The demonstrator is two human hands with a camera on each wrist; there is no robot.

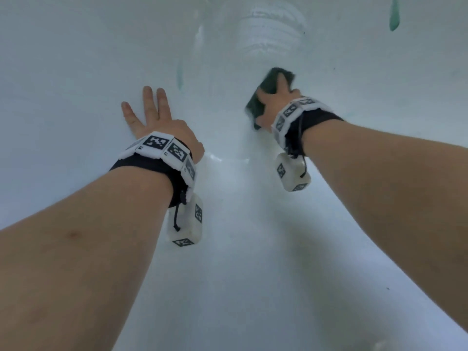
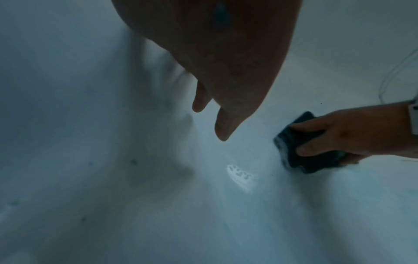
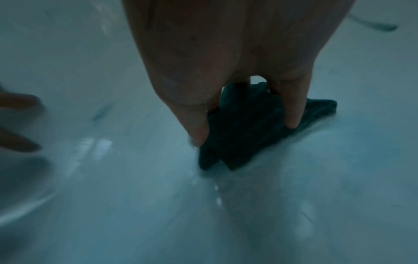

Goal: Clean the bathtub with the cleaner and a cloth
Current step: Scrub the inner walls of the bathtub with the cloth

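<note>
I look down into a white bathtub (image 1: 240,262). A dark green cloth (image 1: 268,82) lies against the tub's sloping surface, and my right hand (image 1: 277,103) presses it there, thumb and fingers arched over it. The left wrist view shows the cloth (image 2: 300,160) folded under that right hand (image 2: 353,135), with foam along its edge. Seen from the right wrist, the thumb and a finger clamp the cloth (image 3: 244,139) from both sides. My left hand (image 1: 152,115) lies flat on the tub wall to the left, fingers straight and spread, holding nothing. No cleaner bottle is in view.
Green cleaner drips (image 1: 394,16) run down the far right wall, and a fainter drip (image 1: 180,77) marks the middle. Soapy streaks (image 1: 268,29) sit above the cloth. A small patch of foam (image 2: 239,176) lies on the tub floor between the hands.
</note>
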